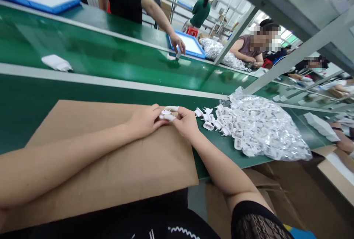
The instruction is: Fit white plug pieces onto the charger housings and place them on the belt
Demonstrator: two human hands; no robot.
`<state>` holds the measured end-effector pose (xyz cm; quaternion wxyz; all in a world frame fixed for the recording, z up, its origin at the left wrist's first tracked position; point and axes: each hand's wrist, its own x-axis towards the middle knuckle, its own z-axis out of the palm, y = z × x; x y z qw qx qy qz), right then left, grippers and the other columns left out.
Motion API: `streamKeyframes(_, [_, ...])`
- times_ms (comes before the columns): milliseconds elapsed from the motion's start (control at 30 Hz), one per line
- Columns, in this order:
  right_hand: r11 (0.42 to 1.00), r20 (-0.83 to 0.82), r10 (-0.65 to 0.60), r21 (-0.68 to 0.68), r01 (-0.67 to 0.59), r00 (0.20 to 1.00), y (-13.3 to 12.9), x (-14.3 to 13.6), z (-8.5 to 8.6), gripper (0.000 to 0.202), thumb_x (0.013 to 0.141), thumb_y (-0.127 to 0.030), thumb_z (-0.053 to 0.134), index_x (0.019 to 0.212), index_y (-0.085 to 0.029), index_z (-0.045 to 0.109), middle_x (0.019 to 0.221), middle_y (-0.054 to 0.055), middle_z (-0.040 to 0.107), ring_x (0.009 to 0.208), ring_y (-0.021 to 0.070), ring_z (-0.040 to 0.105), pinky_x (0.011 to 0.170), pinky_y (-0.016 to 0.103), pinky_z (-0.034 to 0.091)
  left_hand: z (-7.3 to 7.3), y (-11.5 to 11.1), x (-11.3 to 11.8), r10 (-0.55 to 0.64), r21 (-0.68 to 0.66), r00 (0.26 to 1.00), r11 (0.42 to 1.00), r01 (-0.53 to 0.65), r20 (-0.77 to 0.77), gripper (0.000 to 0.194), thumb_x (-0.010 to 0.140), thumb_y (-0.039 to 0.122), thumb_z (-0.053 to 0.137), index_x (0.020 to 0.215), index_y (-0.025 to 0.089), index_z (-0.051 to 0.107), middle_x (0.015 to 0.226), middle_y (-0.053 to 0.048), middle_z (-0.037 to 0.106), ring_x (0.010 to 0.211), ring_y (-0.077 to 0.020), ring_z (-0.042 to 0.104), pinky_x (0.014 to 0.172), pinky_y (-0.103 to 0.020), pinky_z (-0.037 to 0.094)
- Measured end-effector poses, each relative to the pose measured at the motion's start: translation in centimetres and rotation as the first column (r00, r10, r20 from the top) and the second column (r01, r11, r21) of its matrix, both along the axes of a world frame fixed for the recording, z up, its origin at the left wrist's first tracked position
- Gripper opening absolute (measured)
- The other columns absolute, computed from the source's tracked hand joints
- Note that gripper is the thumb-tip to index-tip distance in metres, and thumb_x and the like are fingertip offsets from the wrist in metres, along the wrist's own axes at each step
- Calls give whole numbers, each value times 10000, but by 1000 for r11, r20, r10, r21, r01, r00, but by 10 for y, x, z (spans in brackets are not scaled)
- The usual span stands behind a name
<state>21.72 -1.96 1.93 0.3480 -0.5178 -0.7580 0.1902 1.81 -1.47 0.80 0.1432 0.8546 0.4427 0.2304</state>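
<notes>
My left hand (143,120) and my right hand (188,123) meet above a brown cardboard sheet (116,169), with fingers closed around a small white plastic plug part (166,112). Most of that part is hidden by the fingers. White coverings wrap the thumb and a finger of my right hand. Just right of this hand, several loose white plug parts (225,121) with pins lie on the green bench. They spill from a clear plastic bag (272,132) full of similar pieces.
Beyond a pale rail runs a green conveyor (118,60) carrying a white object (56,63). Across it, a co-worker's hand (177,42) holds a small piece near a blue-rimmed tray (190,45). A slanted metal post (287,54) rises at right. Cardboard boxes (298,183) stand lower right.
</notes>
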Motion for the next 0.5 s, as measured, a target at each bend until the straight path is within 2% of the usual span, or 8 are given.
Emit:
streamKeyframes(100, [1000, 128, -30, 11, 29, 991, 9, 19, 20, 385, 844, -242, 720, 1228, -221, 726, 875, 11, 697, 680, 162, 578, 674, 283, 485, 11, 16, -3, 33, -211, 995, 977, -13, 96, 417, 949, 595, 565, 953, 198, 693, 909, -57, 677, 759, -212, 636, 629, -301, 425])
streamKeyframes(167, [981, 335, -193, 92, 172, 922, 12, 39, 34, 517, 871, -256, 721, 1381, -217, 640, 1091, 89, 699, 879, 226, 642, 769, 325, 508, 18, 38, -9, 167, -255, 981, 957, -138, 96, 458, 907, 645, 599, 863, 194, 662, 876, -62, 684, 758, -226, 638, 639, -314, 429])
streamKeyframes(233, [933, 535, -344, 102, 345, 772, 15, 61, 44, 568, 884, -298, 721, 1422, -170, 592, 1269, 175, 635, 1098, 321, 617, 835, 378, 512, 24, 68, -18, 322, -214, 945, 928, -304, 53, 441, 889, 629, 634, 875, 189, 666, 918, -90, 702, 815, -259, 657, 661, -327, 432])
streamKeyframes(300, [867, 663, -403, 55, 495, 631, 20, 79, 47, 623, 892, -364, 710, 1436, -103, 554, 1360, 239, 567, 1227, 391, 553, 886, 422, 504, 28, 100, -32, 456, -150, 890, 879, -454, -19, 397, 894, 572, 648, 895, 177, 682, 970, -125, 710, 892, -298, 669, 687, -336, 440])
streamKeyframes(333, [832, 699, -409, 22, 554, 587, 24, 87, 46, 652, 898, -395, 698, 1441, -73, 536, 1385, 261, 543, 1265, 409, 527, 917, 436, 494, 29, 116, -40, 515, -127, 855, 846, -518, -53, 386, 904, 552, 642, 911, 170, 691, 1003, -141, 713, 940, -317, 672, 707, -340, 450])
streamKeyframes(367, [800, 722, -406, -15, 600, 560, 27, 92, 44, 662, 908, -421, 678, 1436, -51, 528, 1400, 276, 527, 1299, 418, 504, 950, 445, 479, 30, 130, -48, 569, -116, 819, 811, -574, -79, 387, 914, 542, 631, 943, 163, 702, 1049, -156, 715, 991, -334, 671, 733, -346, 463])
streamKeyframes(433, [753, 741, -379, -102, 650, 555, 35, 97, 38, 617, 941, -454, 621, 1391, -37, 551, 1407, 287, 518, 1347, 418, 476, 993, 443, 453, 31, 151, -65, 657, -109, 746, 738, -666, -111, 405, 930, 521, 608, 1042, 147, 713, 1164, -186, 703, 1090, -368, 657, 802, -373, 488])
streamKeyframes(500, [743, 730, -351, -164, 649, 586, 42, 95, 32, 534, 980, -449, 553, 1339, -55, 576, 1385, 275, 533, 1345, 400, 497, 982, 428, 452, 31, 164, -81, 717, -104, 685, 677, -729, -127, 426, 934, 481, 592, 1127, 119, 705, 1230, -224, 678, 1146, -405, 640, 865, -425, 502])
